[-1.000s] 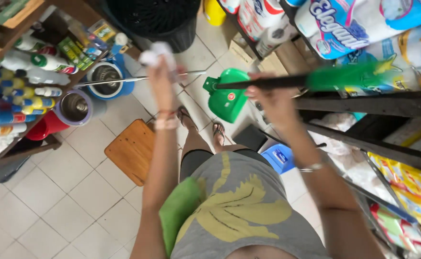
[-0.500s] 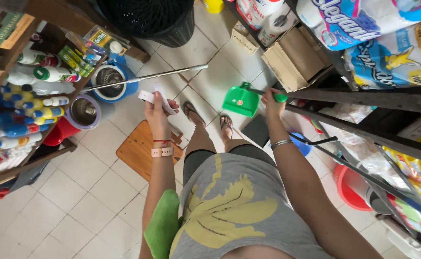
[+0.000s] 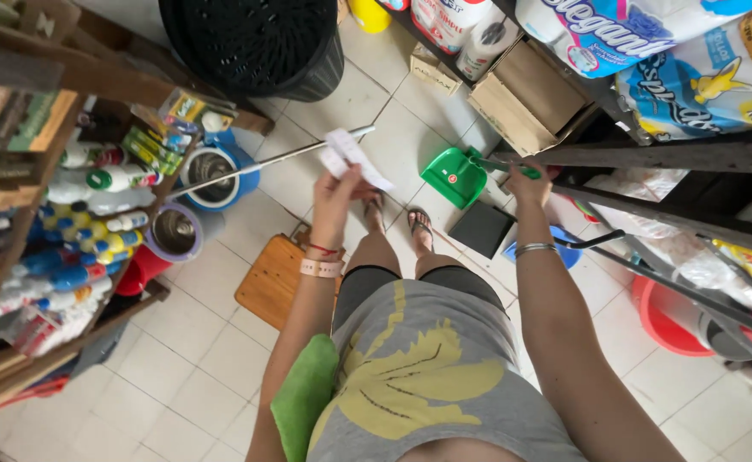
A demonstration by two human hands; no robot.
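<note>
Green dustpan [image 3: 454,176] lowered further, paper slip [image 3: 352,159] raised

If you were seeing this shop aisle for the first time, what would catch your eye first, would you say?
The bright green dustpan stands out, hanging low over the pale tiles from the handle gripped in the right hand. Next is the white paper slip held up in the left hand at the centre. The big black basket at the top and the shelves of colourful bottles on the left frame it all.
</note>
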